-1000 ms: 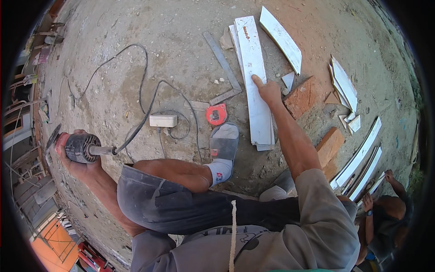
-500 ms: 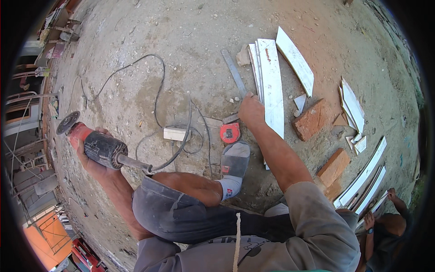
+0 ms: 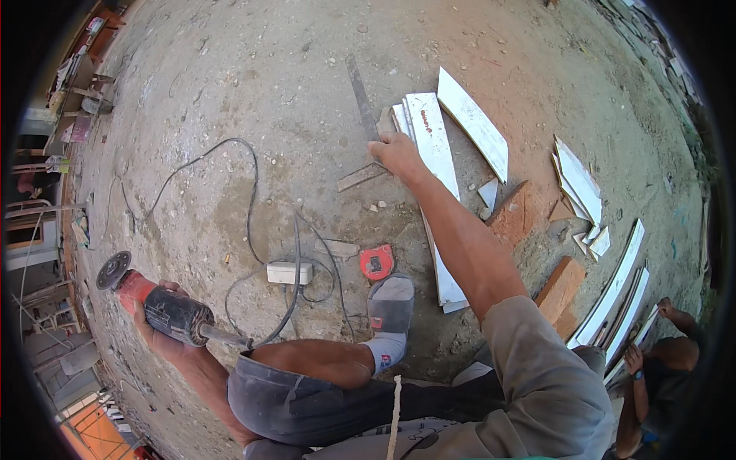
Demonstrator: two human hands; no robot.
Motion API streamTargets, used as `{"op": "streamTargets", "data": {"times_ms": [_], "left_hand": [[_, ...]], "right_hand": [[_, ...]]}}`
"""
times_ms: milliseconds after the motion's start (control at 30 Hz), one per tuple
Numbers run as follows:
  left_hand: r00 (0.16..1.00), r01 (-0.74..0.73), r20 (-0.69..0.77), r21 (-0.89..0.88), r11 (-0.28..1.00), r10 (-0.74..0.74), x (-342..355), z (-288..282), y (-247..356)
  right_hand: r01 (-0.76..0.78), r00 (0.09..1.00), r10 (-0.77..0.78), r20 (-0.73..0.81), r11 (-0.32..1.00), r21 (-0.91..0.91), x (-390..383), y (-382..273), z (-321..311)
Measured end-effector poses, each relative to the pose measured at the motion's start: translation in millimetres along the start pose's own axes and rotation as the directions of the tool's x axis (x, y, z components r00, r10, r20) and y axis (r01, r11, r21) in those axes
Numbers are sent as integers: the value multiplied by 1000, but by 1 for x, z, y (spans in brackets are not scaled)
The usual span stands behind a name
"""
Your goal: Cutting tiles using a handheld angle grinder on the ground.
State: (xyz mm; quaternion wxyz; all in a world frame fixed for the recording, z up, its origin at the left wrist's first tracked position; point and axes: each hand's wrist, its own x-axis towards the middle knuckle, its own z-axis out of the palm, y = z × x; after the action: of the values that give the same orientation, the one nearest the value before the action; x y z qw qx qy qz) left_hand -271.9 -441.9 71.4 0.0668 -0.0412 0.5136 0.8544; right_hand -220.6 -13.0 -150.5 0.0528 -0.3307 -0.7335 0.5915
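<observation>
I see the right hand (image 3: pixel 395 156) clasping a carpenter's square (image 3: pixel 359 93), just left of forward-pointing white tile strips (image 3: pixel 435 144), the left hand (image 3: pixel 164 345) clasping an angle grinder (image 3: pixel 178 314).

The shirt (image 3: pixel 537 376) was grey-brown and short-sleeved, with dark printing; the shorts (image 3: pixel 264 395) were dark grey; the sock (image 3: pixel 392 349) was white, marked red and blue; the sandal (image 3: pixel 392 310) grey, red-patched; a pale cord (image 3: pixel 395 418) dangled.

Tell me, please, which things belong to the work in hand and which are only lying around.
Likely part of the work:
angle grinder, in the left hand
metal square, in the right hand
stacked white boards beside it
probably the red tape measure

Seemingly just lying around:
bricks
small white offcuts
</observation>
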Motion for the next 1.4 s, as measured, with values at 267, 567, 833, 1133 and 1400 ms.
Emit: {"op": "streamTargets", "data": {"times_ms": [267,567,833,1133,1400], "left_hand": [[1000,4,-23,16,1000,-3,-6,7,-2],[997,18,-80,21,1000,-16,-2,-2,2],[998,18,-59,13,1000,-17,-1,13,-3],[996,-35,-76,74,997,41,-6,11,-7],[969,145,209,-48,988,-132,-10,16,4]], "right_hand": [[-38,994,73,-83,932,360,60,-62,-18],[47,995,-1,97,880,-472,-95,19,48],[267,960,-84,268,568,-778,-193,50,84],[140,985,-42,165,753,-642,-84,14,60],[152,988,-152,36,890,-429,-64,-38,34]]}}
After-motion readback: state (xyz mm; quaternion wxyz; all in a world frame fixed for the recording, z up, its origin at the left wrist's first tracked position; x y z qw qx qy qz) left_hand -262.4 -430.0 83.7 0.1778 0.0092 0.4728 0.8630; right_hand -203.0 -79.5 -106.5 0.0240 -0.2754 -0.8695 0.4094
